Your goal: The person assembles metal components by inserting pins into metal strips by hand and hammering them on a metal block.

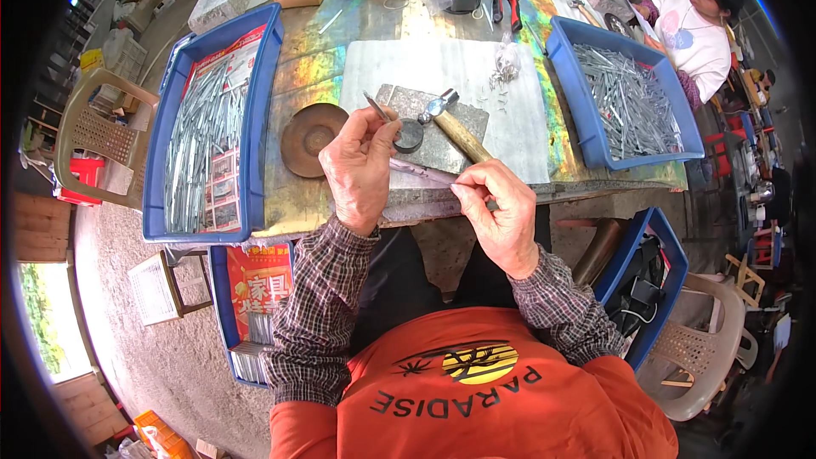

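Two hands (359,161) (503,211) — one rod (375,106), one strip (422,172)

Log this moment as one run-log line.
left hand: pinching slim metal rod | right hand: pinching metal strip | hammer: lying on stone slab

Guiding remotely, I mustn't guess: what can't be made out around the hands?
Head view:
Slim grey pointed rod: lower end, hidden by the left hand.
Thin grey metal strip: left end, behind that hand.
Round brown metal dish: lower right edge, same hand.
Hammer's yellow wooden handle: near end, behind the right hand.
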Demonstrator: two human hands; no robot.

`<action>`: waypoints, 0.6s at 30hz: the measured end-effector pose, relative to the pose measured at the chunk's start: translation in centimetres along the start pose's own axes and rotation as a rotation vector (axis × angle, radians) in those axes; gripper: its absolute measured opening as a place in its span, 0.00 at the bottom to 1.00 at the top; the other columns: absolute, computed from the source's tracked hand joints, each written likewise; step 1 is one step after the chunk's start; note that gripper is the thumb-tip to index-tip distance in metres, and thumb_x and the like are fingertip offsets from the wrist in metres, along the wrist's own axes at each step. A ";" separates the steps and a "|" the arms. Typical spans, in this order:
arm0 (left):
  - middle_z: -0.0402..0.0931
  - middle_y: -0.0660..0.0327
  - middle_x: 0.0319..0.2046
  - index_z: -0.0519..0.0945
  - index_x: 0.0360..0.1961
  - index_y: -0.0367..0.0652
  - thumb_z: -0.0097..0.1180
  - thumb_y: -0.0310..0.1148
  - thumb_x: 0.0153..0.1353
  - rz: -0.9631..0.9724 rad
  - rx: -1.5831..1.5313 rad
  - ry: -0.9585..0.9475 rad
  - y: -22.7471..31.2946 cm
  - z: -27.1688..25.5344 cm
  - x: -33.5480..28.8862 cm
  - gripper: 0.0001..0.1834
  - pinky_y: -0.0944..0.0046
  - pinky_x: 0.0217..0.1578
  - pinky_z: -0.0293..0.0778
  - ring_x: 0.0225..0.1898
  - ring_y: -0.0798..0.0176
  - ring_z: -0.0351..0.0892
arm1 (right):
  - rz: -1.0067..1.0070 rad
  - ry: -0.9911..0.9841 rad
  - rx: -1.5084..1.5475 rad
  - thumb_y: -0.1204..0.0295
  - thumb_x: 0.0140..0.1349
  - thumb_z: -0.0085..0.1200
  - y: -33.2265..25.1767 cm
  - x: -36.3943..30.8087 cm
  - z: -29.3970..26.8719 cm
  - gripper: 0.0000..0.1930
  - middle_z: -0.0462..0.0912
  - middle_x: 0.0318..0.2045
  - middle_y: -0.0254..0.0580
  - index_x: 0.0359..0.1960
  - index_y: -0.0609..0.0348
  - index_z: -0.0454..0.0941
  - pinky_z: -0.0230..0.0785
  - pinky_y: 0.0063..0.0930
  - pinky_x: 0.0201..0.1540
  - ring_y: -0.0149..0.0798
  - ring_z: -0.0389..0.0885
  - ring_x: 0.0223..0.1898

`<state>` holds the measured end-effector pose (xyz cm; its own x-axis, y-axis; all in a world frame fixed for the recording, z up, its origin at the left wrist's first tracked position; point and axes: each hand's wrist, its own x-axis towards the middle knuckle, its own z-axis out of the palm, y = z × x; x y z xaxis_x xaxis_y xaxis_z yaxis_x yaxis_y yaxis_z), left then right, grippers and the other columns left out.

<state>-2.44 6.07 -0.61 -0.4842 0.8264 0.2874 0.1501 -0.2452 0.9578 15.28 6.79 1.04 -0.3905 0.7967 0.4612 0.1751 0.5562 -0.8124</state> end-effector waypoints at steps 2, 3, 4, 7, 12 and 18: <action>0.77 0.64 0.27 0.77 0.34 0.34 0.55 0.22 0.58 -0.023 0.049 -0.023 0.0 0.0 0.0 0.03 0.77 0.27 0.70 0.26 0.76 0.73 | -0.009 0.000 -0.003 0.82 0.54 0.57 0.2 0.0 0.0 0.04 0.74 0.24 0.38 0.29 0.65 0.74 0.67 0.18 0.21 0.28 0.73 0.21; 0.77 0.65 0.26 0.77 0.34 0.34 0.55 0.22 0.58 -0.005 0.065 -0.017 0.0 0.1 0.0 0.03 0.77 0.27 0.69 0.25 0.76 0.73 | -0.016 -0.001 -0.006 0.82 0.54 0.57 0.2 0.0 0.0 0.04 0.74 0.24 0.38 0.29 0.65 0.74 0.67 0.18 0.21 0.28 0.73 0.21; 0.76 0.65 0.25 0.77 0.34 0.34 0.55 0.22 0.58 0.012 0.080 -0.011 0.0 0.1 0.0 0.04 0.77 0.26 0.69 0.25 0.76 0.73 | -0.016 -0.001 -0.007 0.82 0.54 0.57 0.3 0.0 0.0 0.04 0.74 0.24 0.38 0.29 0.65 0.74 0.67 0.18 0.21 0.28 0.73 0.21; 0.76 0.66 0.24 0.77 0.35 0.34 0.55 0.21 0.58 0.040 0.085 -0.003 -0.3 0.1 0.0 0.04 0.78 0.26 0.68 0.25 0.77 0.72 | 0.002 -0.007 0.002 0.82 0.54 0.57 0.3 0.0 0.0 0.04 0.74 0.24 0.38 0.29 0.65 0.73 0.66 0.18 0.21 0.28 0.73 0.21; 0.77 0.64 0.25 0.78 0.33 0.33 0.58 0.22 0.55 0.122 0.195 -0.017 0.3 0.1 -0.1 0.04 0.76 0.28 0.69 0.25 0.75 0.73 | 0.025 -0.010 0.024 0.82 0.54 0.56 0.1 0.5 -0.1 0.04 0.74 0.25 0.39 0.29 0.65 0.73 0.66 0.18 0.22 0.28 0.74 0.21; 0.78 0.54 0.27 0.78 0.34 0.35 0.59 0.19 0.50 0.299 0.287 -0.012 0.0 0.0 -0.3 0.09 0.66 0.31 0.72 0.28 0.58 0.78 | -0.076 -0.010 0.009 0.84 0.53 0.55 -1.7 4.0 -0.3 0.10 0.74 0.25 0.39 0.38 0.62 0.76 0.66 0.22 0.24 0.30 0.74 0.22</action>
<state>-2.28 5.85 -0.69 -0.3733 0.7463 0.5510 0.5178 -0.3252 0.7913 13.71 9.11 4.39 -0.4113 0.7501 0.5179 0.1366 0.6125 -0.7786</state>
